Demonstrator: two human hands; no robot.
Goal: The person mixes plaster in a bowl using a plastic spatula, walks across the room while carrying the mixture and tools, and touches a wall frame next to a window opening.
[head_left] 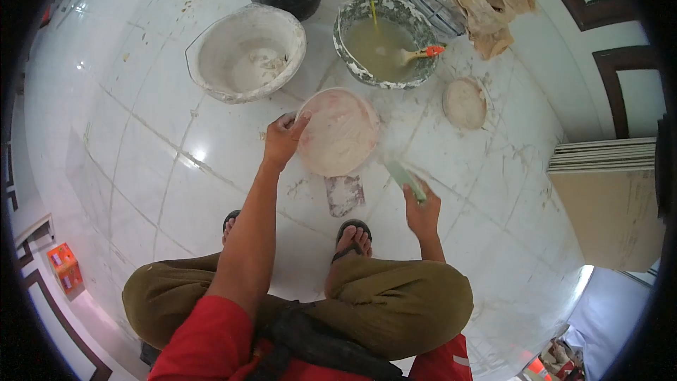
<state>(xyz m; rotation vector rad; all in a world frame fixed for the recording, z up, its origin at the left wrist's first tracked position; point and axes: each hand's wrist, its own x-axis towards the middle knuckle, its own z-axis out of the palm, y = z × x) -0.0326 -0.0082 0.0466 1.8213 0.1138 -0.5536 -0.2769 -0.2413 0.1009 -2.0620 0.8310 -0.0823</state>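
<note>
My left hand (284, 142) pinches the left rim of a round pinkish bowl (338, 132) that stands on the tiles. Pale, plaster-like paste covers the inside of the bowl. In my right hand (424, 213) is a light green, flat scraper (404, 180), its far end pointing up and left toward the bowl but apart from it. The hand hides part of the tool, and its edge is slightly blurred. Just below the bowl lies a small flat plate smeared with white and dark red (345, 196).
A whitish bucket (204, 63), a dark bucket (303, 1) and a bucket of murky water with an orange-handled brush (345, 46) stand ahead. A small round container (465, 103) and crumpled sacks (486, 0) lie right. Boards (606, 204) are stacked at far right.
</note>
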